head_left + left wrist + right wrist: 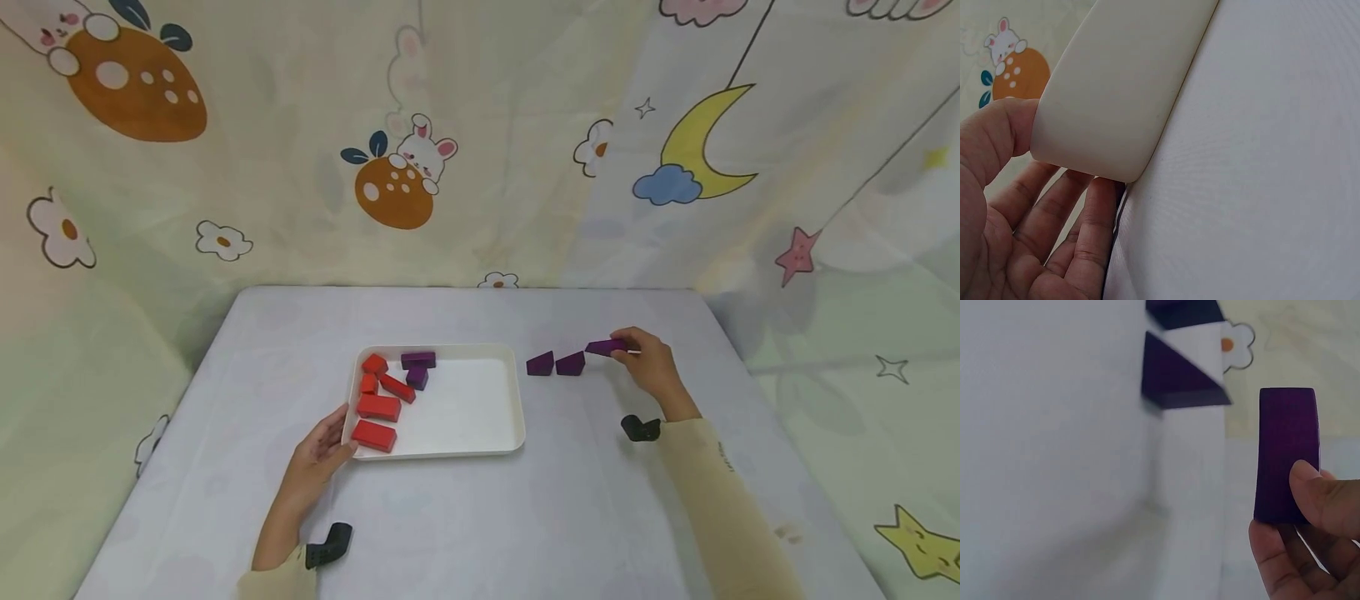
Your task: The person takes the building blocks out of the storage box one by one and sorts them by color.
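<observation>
Got a white-covered table (480,525), hemmed in at the back and both sides by pastel cartoon fabric (517,192): bunnies (424,157), daisies (223,241), crescent moon (690,150), stars (798,252). Lit pretty softly, kinda muted.

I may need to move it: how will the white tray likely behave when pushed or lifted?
The tray is probably stiff: its wall looks unbent where the left hand holds it. Wide and shallow, it should slide rather than tip. Lifted, it may feel heavier on the left, where the red blocks lie.
</observation>
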Action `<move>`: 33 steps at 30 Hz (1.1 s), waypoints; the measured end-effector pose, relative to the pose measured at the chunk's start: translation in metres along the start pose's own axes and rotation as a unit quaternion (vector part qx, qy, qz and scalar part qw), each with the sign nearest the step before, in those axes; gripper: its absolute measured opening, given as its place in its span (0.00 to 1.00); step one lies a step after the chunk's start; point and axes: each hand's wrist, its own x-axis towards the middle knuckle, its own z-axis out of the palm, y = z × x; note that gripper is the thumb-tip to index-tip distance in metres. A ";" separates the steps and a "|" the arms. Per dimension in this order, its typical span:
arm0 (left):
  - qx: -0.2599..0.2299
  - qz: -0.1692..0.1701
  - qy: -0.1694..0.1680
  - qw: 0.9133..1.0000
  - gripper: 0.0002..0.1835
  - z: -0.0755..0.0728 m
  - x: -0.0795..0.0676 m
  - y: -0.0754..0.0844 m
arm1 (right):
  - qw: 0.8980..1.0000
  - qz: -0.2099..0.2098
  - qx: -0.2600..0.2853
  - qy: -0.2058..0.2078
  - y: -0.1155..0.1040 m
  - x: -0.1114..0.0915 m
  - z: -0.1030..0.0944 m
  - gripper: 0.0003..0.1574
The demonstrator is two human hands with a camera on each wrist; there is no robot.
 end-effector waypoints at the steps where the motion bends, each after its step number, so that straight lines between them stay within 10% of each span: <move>1: 0.000 0.001 0.000 1.000 0.37 0.000 0.000 0.000 | 1.000 0.009 -0.005 -0.001 0.004 0.000 0.000 0.18; 19: 0.003 -0.008 0.003 1.000 0.37 0.000 -0.003 0.001 | 0.995 0.077 0.002 -0.068 0.029 0.001 0.020 0.24; 33: 0.006 -0.004 -0.002 1.000 0.38 -0.002 -0.001 0.001 | 0.999 0.027 0.031 -0.008 -0.047 0.001 0.020 0.27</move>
